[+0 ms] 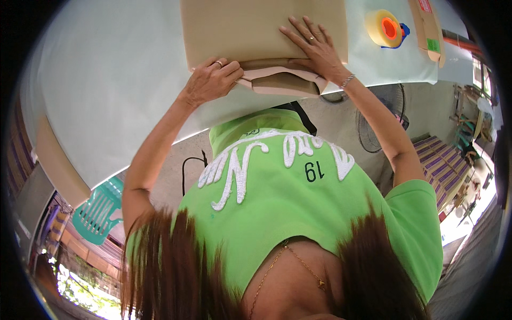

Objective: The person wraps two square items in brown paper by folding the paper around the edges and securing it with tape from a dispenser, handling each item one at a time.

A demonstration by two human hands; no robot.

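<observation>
A flat brown cardboard box [256, 32] lies on the pale table at the top of the view, its near end facing me. That end gapes, with a folded flap [285, 81] standing along the opening. My left hand [213, 80] has its fingers curled round the left corner of the flap, gripping the cardboard; the fingertips are partly hidden. My right hand [317, 53] rests flat on the box's top near its right edge, fingers spread, the thumb reaching along the opening.
On the table's right lies a tape roll on an orange-and-blue dispenser [388, 29], beside a narrow cardboard piece [428, 32]. Another cardboard piece [61, 162] stands at the table's left edge, near a green plastic chair [98, 210]. A fan [380, 114] sits below the table's right side.
</observation>
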